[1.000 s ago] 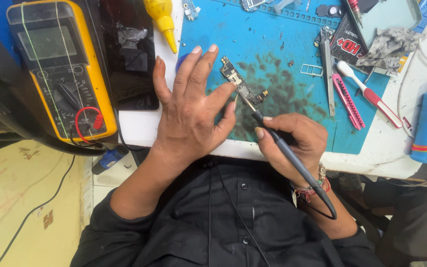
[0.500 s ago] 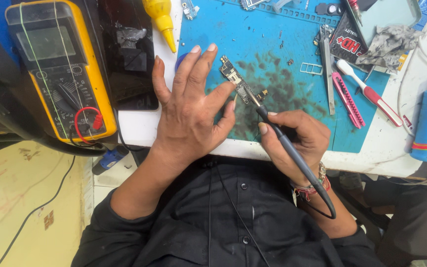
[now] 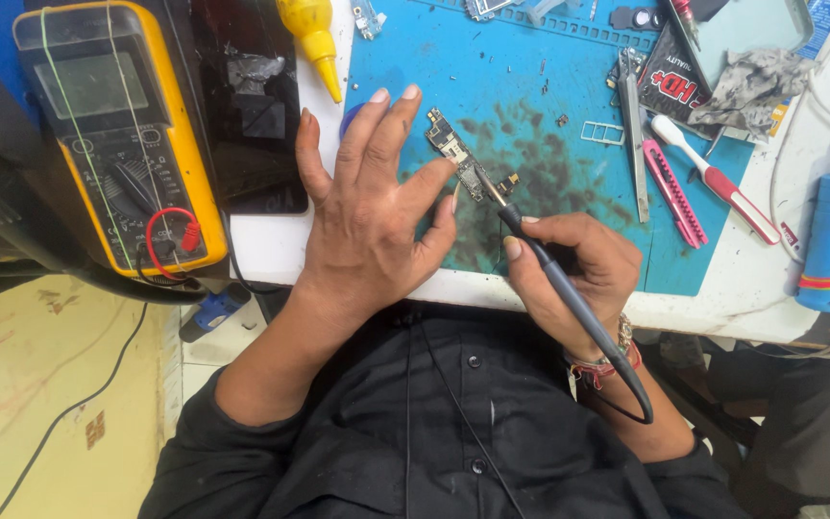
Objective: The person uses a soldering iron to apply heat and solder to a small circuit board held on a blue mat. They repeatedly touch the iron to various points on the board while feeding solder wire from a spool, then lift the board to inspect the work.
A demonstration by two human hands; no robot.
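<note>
Right hand (image 3: 583,269) grips soldering iron (image 3: 569,298) pen-style, tip up-left, touching lower end of circuit board (image 3: 463,163). Board's long axis diagonal, upper-left to lower-right (roughly in line with iron). Left hand (image 3: 372,216) spread wide, fingertips pinning board from left. Beyond right hand: tweezers (image 3: 634,135), pink tool (image 3: 672,192). Far left of left hand: multimeter (image 3: 112,135).

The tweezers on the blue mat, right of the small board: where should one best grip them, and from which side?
Probably at the middle of the tweezers, pinching their two long sides from above. They lie flat on the mat, running near to far, with open mat on their left; the pink tool lies close on their right, so coming from above or the left looks easiest.
</note>
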